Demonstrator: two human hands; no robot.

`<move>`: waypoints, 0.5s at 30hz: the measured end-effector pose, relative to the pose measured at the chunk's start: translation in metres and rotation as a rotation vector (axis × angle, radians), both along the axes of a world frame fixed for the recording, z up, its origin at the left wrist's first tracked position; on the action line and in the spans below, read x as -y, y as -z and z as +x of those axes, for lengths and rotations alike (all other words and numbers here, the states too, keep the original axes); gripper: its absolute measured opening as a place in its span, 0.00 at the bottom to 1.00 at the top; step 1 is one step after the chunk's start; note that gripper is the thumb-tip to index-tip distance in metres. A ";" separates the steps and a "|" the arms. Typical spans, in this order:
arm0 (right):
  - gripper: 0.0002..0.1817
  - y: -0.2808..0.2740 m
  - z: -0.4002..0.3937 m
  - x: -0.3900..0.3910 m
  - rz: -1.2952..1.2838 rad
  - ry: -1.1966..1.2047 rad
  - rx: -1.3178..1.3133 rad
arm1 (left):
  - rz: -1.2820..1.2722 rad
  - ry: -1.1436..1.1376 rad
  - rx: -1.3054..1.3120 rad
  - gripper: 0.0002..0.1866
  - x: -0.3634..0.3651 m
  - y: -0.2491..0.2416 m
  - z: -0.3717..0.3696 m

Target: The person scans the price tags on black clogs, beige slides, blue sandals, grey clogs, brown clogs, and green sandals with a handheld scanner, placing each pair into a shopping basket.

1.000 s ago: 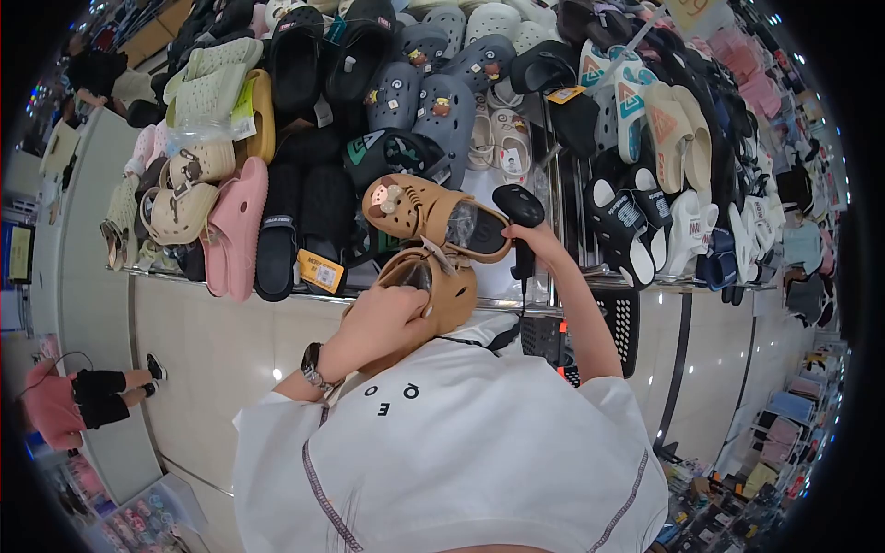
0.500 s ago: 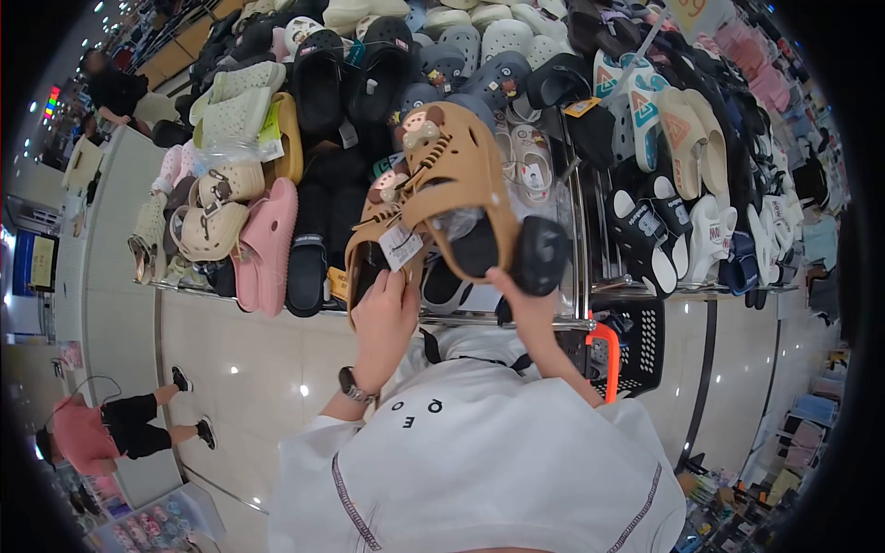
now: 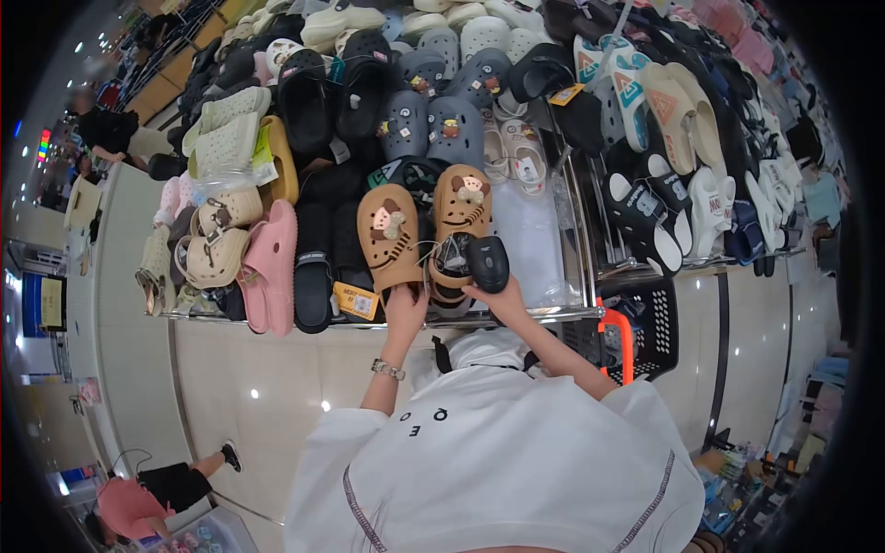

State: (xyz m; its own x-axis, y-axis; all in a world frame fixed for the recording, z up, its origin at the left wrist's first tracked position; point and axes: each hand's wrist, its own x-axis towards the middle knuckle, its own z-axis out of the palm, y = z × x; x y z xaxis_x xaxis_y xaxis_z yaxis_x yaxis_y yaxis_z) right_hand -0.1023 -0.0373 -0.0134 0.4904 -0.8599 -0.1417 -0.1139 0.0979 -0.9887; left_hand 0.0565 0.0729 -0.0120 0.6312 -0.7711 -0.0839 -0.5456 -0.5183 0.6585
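Observation:
Two tan clogs with dog-face charms and striped trim lie side by side at the front of the shoe display, toes pointing away from me. My left hand (image 3: 406,309) is closed at the heel end of the left clog (image 3: 388,235), its fingers partly hidden under it. My right hand (image 3: 499,300) grips the heel end of the right clog (image 3: 464,198). A rounded black object (image 3: 489,264) sits just above the right fingers, over that clog's side; I cannot make out what it is. Thin cord shows at the right clog's opening.
Grey-blue clogs (image 3: 429,127), pink slides (image 3: 268,267) and a black slide (image 3: 313,276) surround the pair. A metal rail edges the display. A black basket with an orange handle (image 3: 616,341) stands below right. A person in a pink top (image 3: 138,505) is at lower left.
The tan clogs have come down from a tilted, raised position onto the display and now lie side by side. Both hands moved with them. The white paper tag is no longer visible.

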 end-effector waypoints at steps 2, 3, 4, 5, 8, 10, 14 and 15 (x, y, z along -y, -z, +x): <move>0.19 0.015 -0.003 0.004 0.025 -0.072 0.017 | 0.043 0.021 0.000 0.16 0.001 -0.001 0.002; 0.19 0.022 -0.008 0.005 0.033 -0.067 0.014 | 0.051 0.026 -0.004 0.16 0.003 -0.002 0.001; 0.18 0.011 -0.010 0.006 0.088 -0.034 -0.008 | 0.044 0.036 0.059 0.16 0.007 -0.006 0.000; 0.16 0.004 -0.010 0.008 0.140 -0.002 -0.028 | 0.036 0.045 0.124 0.17 0.011 -0.008 -0.001; 0.15 0.000 -0.012 0.012 0.212 0.014 -0.006 | -0.141 0.062 0.248 0.15 0.023 -0.009 0.002; 0.14 0.002 -0.012 0.016 0.192 0.014 -0.022 | -0.255 0.107 0.305 0.16 0.036 -0.030 0.005; 0.14 0.016 -0.010 0.021 0.153 -0.015 0.047 | -0.297 0.160 0.324 0.11 0.057 -0.041 0.020; 0.14 0.019 -0.009 0.021 0.166 0.001 0.098 | -0.298 0.175 0.327 0.11 0.062 -0.041 0.022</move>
